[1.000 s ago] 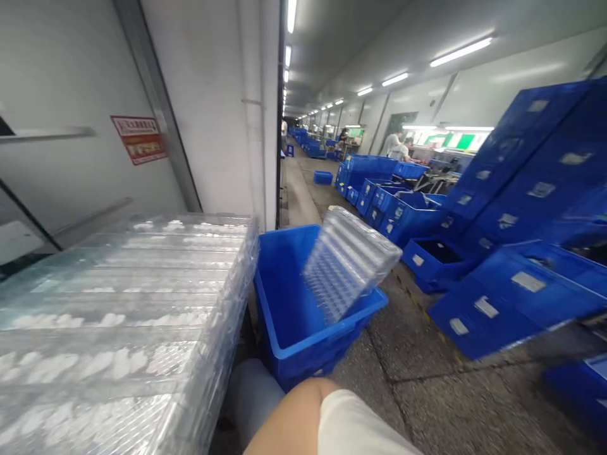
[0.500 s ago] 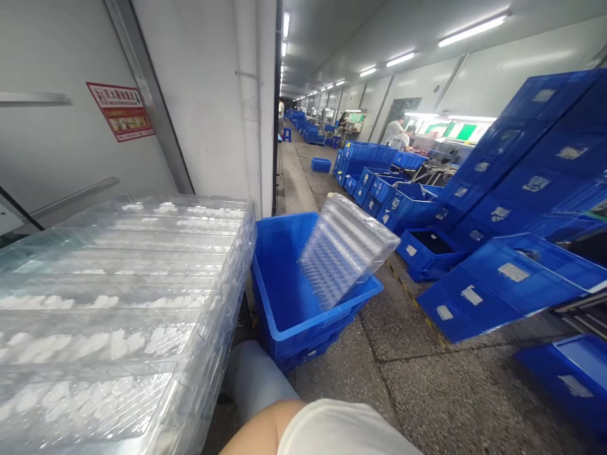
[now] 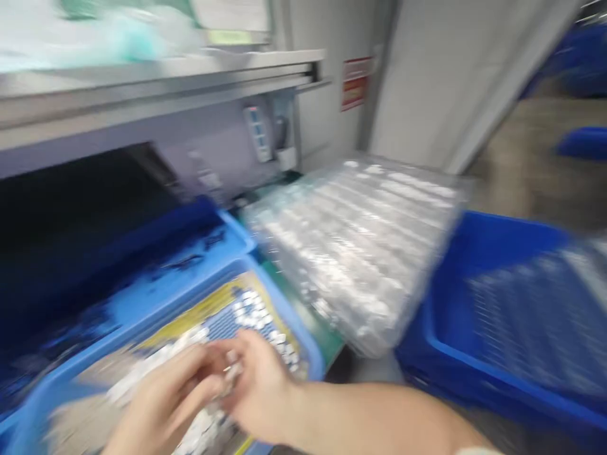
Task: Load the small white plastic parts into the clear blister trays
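Both hands meet over a shallow light-blue bin [image 3: 310, 354], and motion blurs them. My right hand [image 3: 263, 388] is cupped, its curled fingers around a few small white pieces [image 3: 231, 370]. Pressed up against it from the left is my left hand [image 3: 173, 392], thumb and fingers drawn together at the same pieces; what it grips itself is hard to make out. More loose white pieces [image 3: 251, 309] lie in the bin on a blue and yellow surface, beside a white heap and some beige material [image 3: 85, 420].
A stack of clear plastic trays [image 3: 360, 234] with white contents stands on the green tabletop [image 3: 327, 335]. Right of it, a blue crate [image 3: 431, 316] holds a clear ridged tray [image 3: 535, 316]. Behind the bin sits another blue bin [image 3: 175, 268] with dark items, under a shelf [image 3: 156, 95].
My view has swung left, from the aisle and tray stack to the bench. Both hands now show over the light-blue bin; earlier neither was visible. The clear tray still leans in the crate.
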Demonstrator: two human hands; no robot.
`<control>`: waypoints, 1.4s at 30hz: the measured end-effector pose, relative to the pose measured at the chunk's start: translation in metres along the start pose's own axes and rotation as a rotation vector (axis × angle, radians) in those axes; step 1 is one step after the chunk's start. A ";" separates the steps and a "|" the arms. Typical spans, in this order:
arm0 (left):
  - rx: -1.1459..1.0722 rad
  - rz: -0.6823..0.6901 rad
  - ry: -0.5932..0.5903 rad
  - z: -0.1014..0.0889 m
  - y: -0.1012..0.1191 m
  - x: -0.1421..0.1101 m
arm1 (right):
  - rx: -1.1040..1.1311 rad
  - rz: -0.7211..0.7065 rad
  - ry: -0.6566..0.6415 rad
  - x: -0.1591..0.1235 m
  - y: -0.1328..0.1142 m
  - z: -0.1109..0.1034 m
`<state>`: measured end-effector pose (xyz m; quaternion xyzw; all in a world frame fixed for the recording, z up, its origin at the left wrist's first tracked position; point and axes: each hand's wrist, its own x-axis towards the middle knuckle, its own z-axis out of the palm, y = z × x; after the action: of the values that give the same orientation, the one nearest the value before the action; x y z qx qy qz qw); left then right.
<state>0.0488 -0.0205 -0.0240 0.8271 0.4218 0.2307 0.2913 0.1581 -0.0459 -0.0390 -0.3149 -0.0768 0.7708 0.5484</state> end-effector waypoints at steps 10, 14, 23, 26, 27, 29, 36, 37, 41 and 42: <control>-0.703 -0.440 0.100 -0.019 -0.002 0.016 | 0.298 0.186 -0.002 0.002 0.008 -0.004; -0.810 -0.386 0.086 -0.021 -0.010 0.014 | 0.290 0.182 0.052 0.000 0.006 -0.001; -0.895 -0.362 0.068 -0.024 -0.012 0.015 | 0.294 0.185 0.100 -0.002 0.003 0.002; -0.992 -0.390 0.011 -0.025 -0.012 0.015 | 0.300 0.170 0.092 -0.001 0.004 0.001; -1.021 -0.397 -0.011 -0.026 -0.012 0.015 | 0.298 0.170 0.092 -0.001 0.004 0.001; -1.067 -0.397 -0.054 -0.027 -0.011 0.015 | 0.290 0.174 0.095 -0.001 0.004 0.001; -1.161 -0.427 -0.144 -0.026 -0.012 0.015 | 0.289 0.137 0.072 0.000 0.003 0.001; -1.170 -0.436 -0.155 -0.025 -0.012 0.015 | 0.291 0.132 0.064 -0.001 0.004 0.001; -1.165 -0.443 -0.200 -0.024 -0.016 0.015 | 0.250 0.102 0.053 -0.002 0.007 -0.002; -1.155 -0.443 -0.211 -0.024 -0.016 0.015 | 0.233 0.088 0.052 -0.002 0.008 -0.002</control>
<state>0.0327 0.0061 -0.0158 0.4476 0.3594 0.2728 0.7721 0.1529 -0.0513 -0.0436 -0.2722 0.0413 0.7893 0.5488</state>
